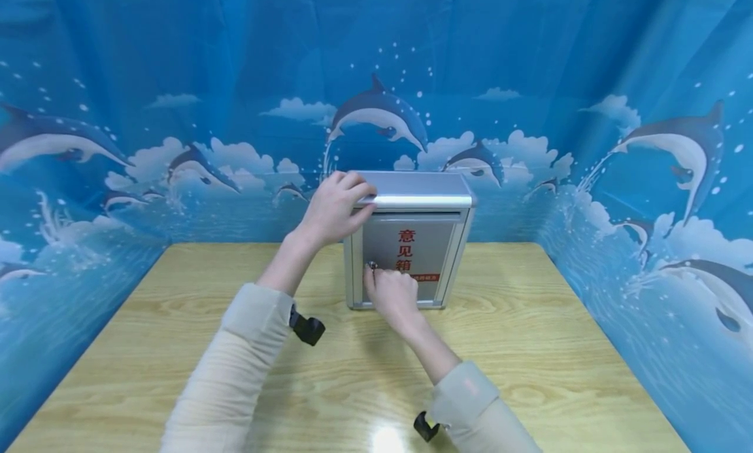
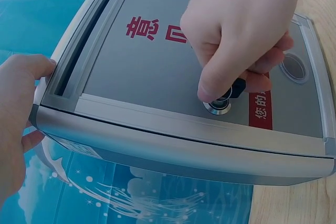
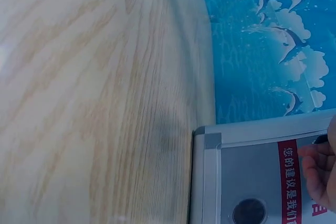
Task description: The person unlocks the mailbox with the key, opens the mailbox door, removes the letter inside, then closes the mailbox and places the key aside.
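Observation:
A silver-grey metal suggestion box (image 1: 435, 240) with red Chinese characters stands upright on the table. At its upper left corner my left hand (image 1: 338, 208) grips the top edge, fingers on the lid and thumb at the front near the slot (image 2: 86, 40). My right hand (image 1: 395, 297) is at the lower left of the front door, with thumb and curled fingers pinching a black-headed key (image 2: 239, 87). That key sits at a round chrome lock (image 2: 218, 108), partly hidden by the thumb. The door lies flush in its frame. Only some fingers (image 3: 315, 169) show in the right wrist view.
The box rests on a light wood-grain table (image 1: 518, 348), near its back edge. A blue curtain (image 1: 247, 67) printed with dolphins surrounds the table at the back and sides. Black wrist cameras (image 1: 307, 327) hang below both sleeves.

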A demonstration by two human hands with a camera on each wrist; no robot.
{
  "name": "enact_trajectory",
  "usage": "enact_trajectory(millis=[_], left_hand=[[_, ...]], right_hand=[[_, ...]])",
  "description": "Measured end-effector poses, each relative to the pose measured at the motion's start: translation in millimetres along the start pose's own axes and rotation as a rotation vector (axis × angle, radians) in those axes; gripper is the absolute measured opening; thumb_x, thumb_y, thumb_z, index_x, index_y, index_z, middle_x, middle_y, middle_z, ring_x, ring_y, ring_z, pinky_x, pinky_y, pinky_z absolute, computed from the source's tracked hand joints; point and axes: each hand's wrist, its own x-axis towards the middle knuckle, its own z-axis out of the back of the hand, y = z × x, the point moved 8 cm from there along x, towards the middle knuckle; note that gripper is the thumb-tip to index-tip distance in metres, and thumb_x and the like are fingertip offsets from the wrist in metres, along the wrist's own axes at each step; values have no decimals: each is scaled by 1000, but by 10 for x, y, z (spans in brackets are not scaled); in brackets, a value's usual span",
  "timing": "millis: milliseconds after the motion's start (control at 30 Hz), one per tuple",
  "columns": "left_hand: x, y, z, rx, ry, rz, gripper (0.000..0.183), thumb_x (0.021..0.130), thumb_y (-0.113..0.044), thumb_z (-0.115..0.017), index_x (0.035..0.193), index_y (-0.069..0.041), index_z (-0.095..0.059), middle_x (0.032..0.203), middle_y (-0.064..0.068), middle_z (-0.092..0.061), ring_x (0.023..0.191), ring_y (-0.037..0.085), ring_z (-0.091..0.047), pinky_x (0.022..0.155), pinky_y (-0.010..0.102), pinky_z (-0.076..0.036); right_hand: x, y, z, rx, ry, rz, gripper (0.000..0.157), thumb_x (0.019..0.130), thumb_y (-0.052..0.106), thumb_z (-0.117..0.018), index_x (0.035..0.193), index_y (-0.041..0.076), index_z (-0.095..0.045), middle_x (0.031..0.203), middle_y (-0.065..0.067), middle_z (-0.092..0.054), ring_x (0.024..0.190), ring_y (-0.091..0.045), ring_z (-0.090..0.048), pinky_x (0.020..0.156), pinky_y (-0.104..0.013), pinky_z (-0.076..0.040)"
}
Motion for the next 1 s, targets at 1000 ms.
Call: enact_trajectory(millis=[1000], left_hand=[[18,18,29,-42,67,37,20,91,-16,-56,106,-9,-67,104,8,-58,94,25,-49,83,40,-41]], right_hand=[[-246,-134,54,424,319,-69,49,97,33,-44,51,18,-35,42,10,-28,37,-5,-22,39,-21,-19]])
